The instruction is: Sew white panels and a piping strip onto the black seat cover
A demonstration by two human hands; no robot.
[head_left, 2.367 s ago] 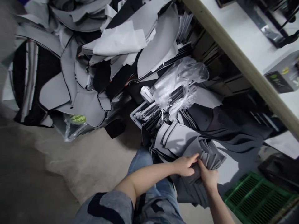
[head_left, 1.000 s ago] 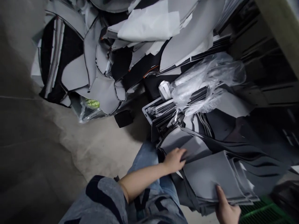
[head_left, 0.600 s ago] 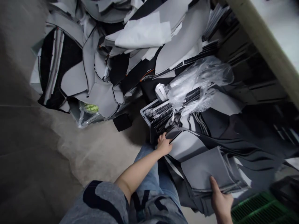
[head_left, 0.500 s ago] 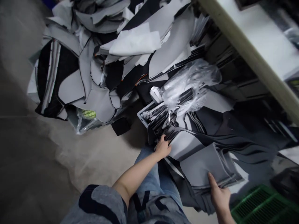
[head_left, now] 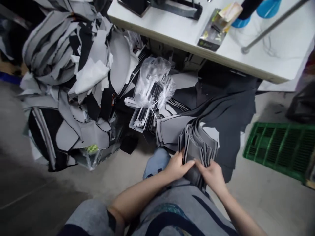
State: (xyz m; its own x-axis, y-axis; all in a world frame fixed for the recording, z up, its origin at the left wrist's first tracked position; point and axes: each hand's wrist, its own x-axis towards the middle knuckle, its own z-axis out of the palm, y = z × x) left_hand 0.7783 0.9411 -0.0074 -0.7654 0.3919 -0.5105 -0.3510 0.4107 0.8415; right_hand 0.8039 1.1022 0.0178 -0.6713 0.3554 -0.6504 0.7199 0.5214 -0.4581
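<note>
A bundle of grey cut fabric pieces [head_left: 197, 146] stands on edge in front of my knees, its layers fanned out. My left hand [head_left: 176, 165] grips the bundle's left side, fingers closed on it. My right hand [head_left: 211, 173] holds the lower right of the same bundle, fingers pressed against the layers. Both hands meet at its bottom edge, above my jeans.
A big heap of grey and black fabric offcuts [head_left: 73, 82] fills the left. A crumpled clear plastic bag [head_left: 152, 82] lies over a grey bin of strips [head_left: 141, 119]. A white table [head_left: 221, 42] runs across the top. A green crate [head_left: 280, 147] sits on the floor at right.
My left hand left the strips by the grey bin and came back to the fabric bundle. The bundle was lifted from flat to standing on edge, now held by both hands. The view swung right.
</note>
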